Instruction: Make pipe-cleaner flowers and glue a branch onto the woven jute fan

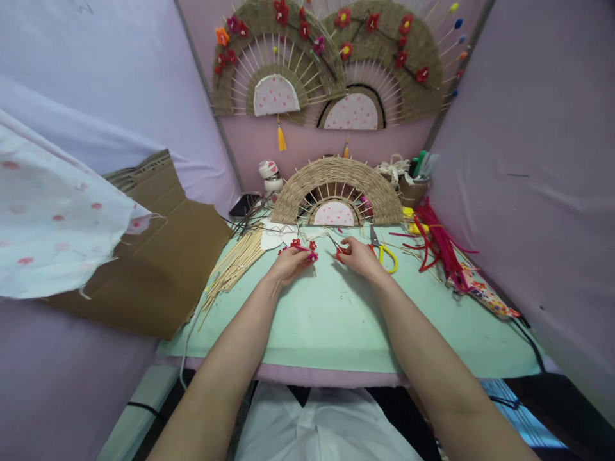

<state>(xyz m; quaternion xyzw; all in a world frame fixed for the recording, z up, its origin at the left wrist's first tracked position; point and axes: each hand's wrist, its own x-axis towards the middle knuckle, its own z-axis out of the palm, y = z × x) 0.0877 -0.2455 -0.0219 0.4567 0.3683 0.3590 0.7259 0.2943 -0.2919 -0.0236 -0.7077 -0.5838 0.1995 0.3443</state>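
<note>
My left hand [289,265] is closed around red and magenta fuzzy flowers [312,255], which look made of pipe cleaner. They stick out past the fingertips, just above the green tabletop. A short gap away, my right hand [361,258] grips a small pair of scissors [341,251] with red handles, its blades pointing up and to the left. Close to that hand lies a larger pair of scissors [387,257] with yellow handles. Behind both hands stands a half-round woven fan [336,173] with a dotted white centre.
Thin sticks [235,264] lie left on the table [331,320]. Brown cardboard [158,269] and dotted cloth [52,224] stand beyond them. Magenta pipe cleaners [444,246] lie right, near a floral pouch [490,294]. A pot [414,190] stands behind. Two decorated fans [278,57] hang above.
</note>
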